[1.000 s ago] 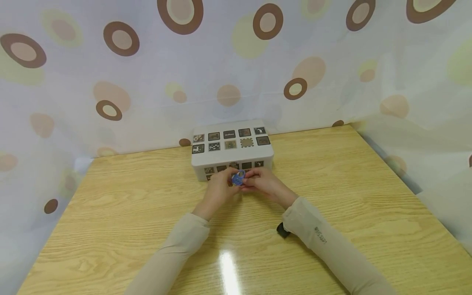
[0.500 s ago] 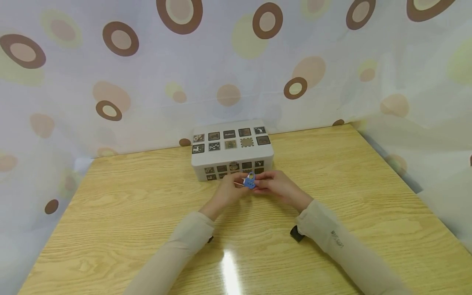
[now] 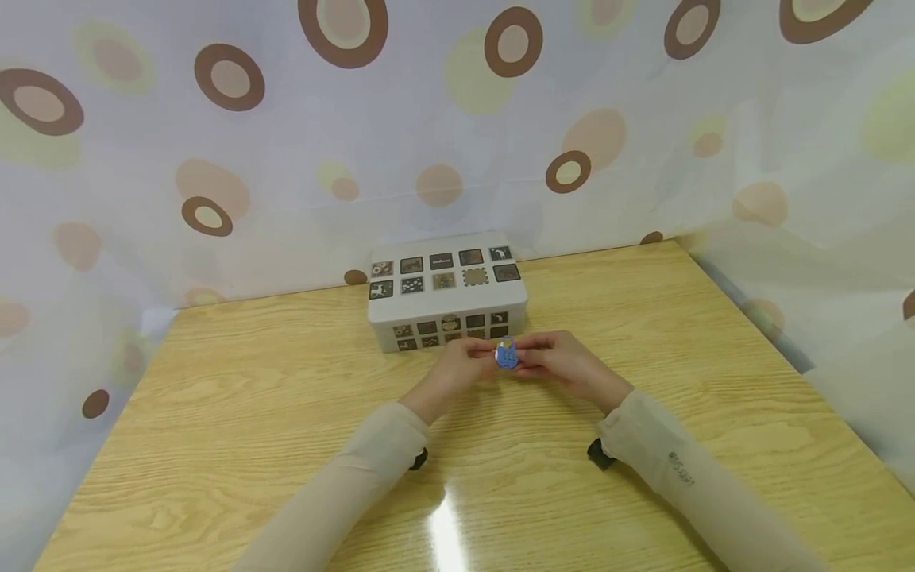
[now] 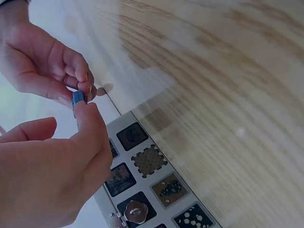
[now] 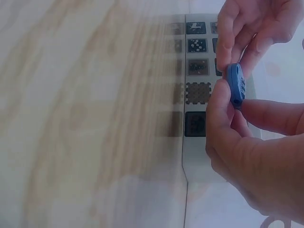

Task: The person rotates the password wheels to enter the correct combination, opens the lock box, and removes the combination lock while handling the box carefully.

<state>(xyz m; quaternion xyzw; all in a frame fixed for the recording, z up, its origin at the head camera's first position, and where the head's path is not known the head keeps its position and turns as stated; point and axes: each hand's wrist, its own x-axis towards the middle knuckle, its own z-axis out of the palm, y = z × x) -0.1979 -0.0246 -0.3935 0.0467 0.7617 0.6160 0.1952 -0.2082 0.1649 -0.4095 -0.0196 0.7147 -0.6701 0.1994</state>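
Observation:
A small blue padlock (image 3: 507, 355) with an upright shackle is held in front of the box, between both hands. My right hand (image 3: 568, 365) pinches it from the right between thumb and fingers; the right wrist view shows the padlock (image 5: 235, 84) edge-on. From the left, my left hand (image 3: 457, 369) closes thumb and index finger on its other side, and these fingertips hide part of it. In the left wrist view just the padlock's narrow blue end (image 4: 77, 99) shows between the fingers.
Behind the hands a white box (image 3: 446, 300) with dark picture squares stands shut against the patterned curtain (image 3: 400, 119). A metal clasp (image 4: 136, 211) sits on its front. The wooden table (image 3: 250, 397) extends to both sides; dark bands (image 3: 600, 454) show at the wrists.
Both hands have shifted to the right with the padlock, away from the box's front middle, uncovering the clasp. The padlock has turned so that its shackle points upward.

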